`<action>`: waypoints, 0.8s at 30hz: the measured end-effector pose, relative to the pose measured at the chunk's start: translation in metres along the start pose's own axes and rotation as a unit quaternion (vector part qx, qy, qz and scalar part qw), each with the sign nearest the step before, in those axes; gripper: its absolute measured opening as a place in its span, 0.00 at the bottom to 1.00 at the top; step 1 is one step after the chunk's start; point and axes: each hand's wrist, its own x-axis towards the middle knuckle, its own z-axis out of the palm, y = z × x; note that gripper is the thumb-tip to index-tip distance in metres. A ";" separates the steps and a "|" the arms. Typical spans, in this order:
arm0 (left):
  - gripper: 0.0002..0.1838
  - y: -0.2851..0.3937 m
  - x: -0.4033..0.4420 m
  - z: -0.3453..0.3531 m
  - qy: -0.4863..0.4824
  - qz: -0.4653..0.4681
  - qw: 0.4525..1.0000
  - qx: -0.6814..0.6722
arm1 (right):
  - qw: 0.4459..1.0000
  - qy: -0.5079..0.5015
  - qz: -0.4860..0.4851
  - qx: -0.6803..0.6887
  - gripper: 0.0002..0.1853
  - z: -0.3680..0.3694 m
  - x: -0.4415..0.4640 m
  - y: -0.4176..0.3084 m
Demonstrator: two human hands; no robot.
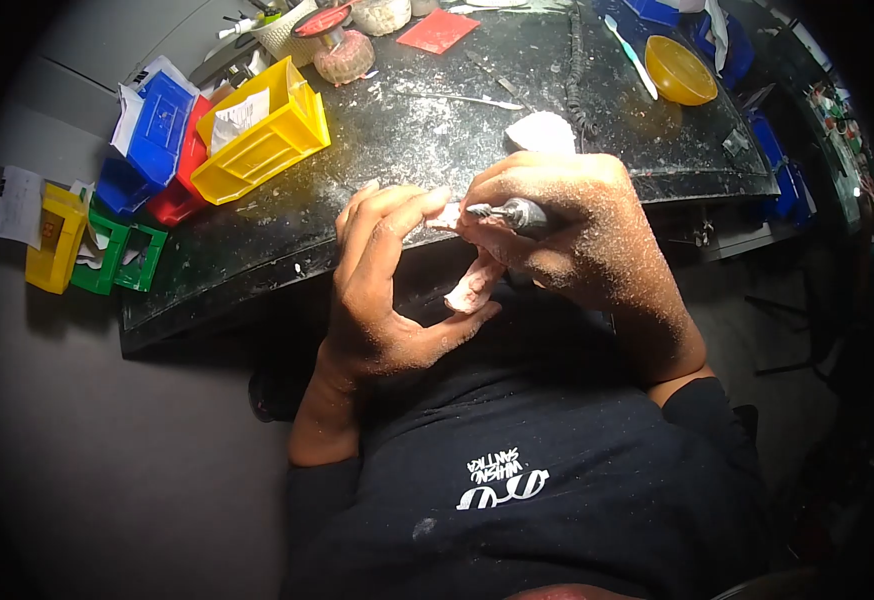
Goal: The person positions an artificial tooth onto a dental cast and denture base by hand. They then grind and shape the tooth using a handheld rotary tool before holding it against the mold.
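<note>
Thumb and fingers of my left hand (372, 285) are closed around a pale pink, curved denture base (472, 287), just in front of the bench edge. My right hand (582, 225) grips a rotary handpiece (527, 216) like a pen. Its metal bur points left, close to the upper end of the denture base; whether the two touch I cannot tell. Part of the denture base is hidden behind my right fingers. Pale dust covers my right hand and forearm.
On the dusty black bench (377, 130) lie a white plaster-like lump (541, 132), a thin metal tool (472, 101), a red sheet (438, 31), a toothbrush (632, 58) and an orange bowl (680, 71). Yellow (267, 135), red and blue bins stand at the left.
</note>
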 end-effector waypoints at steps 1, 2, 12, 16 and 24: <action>0.45 0.001 0.000 0.000 -0.002 -0.002 1.000 0.000 | 1.000 0.000 0.001 0.000 0.09 -0.001 0.000 0.001; 0.45 0.001 0.000 -0.001 -0.003 -0.002 1.000 0.000 | 1.000 -0.010 -0.011 -0.006 0.10 -0.003 0.001 0.002; 0.45 0.008 0.002 -0.006 -0.001 -0.014 1.000 0.007 | 0.998 -0.027 -0.035 -0.040 0.12 -0.009 0.004 0.000; 0.46 0.009 0.002 -0.006 0.010 -0.013 1.000 -0.004 | 0.997 -0.061 -0.011 -0.041 0.09 -0.015 0.006 -0.008; 0.45 0.010 0.005 -0.007 0.017 -0.019 0.995 -0.093 | 0.991 -0.102 0.022 0.089 0.08 -0.023 0.008 -0.003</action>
